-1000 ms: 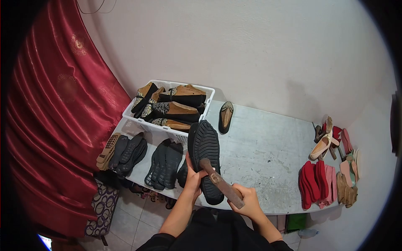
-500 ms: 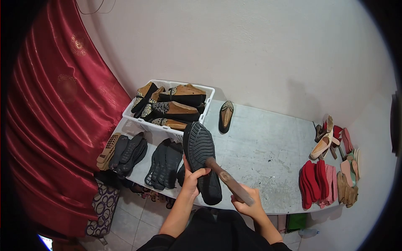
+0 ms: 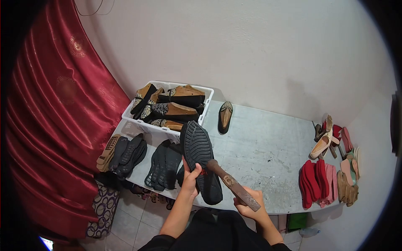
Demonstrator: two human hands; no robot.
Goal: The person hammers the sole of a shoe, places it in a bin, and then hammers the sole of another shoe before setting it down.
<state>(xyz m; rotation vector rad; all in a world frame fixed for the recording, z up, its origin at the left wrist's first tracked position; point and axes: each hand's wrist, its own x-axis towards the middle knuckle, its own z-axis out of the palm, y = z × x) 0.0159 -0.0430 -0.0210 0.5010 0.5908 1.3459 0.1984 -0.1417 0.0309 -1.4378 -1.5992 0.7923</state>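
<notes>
My left hand (image 3: 190, 180) grips a black shoe (image 3: 197, 144) by its side, around the middle. The ridged sole of the shoe faces me, with a small red mark near its waist. In my right hand (image 3: 251, 205) is a worn brown hammer (image 3: 230, 182), slanting up and left. The hammer's far end is over the sole's middle; whether it touches cannot be made out. My right fingers wrap around it and are partly hidden beneath it.
A white basket (image 3: 148, 126) holds several black shoes on wooden lasts. One black shoe (image 3: 225, 117) stands on the table (image 3: 259, 146). Black soles (image 3: 164, 165) lie left; red soles (image 3: 312, 182) and a beige shoe (image 3: 321, 144) lie right. A red curtain (image 3: 58, 104) hangs at left.
The hammer has shifted slightly right and down across the sole, uncovering the red mark. The shoe has moved slightly left at its toe.
</notes>
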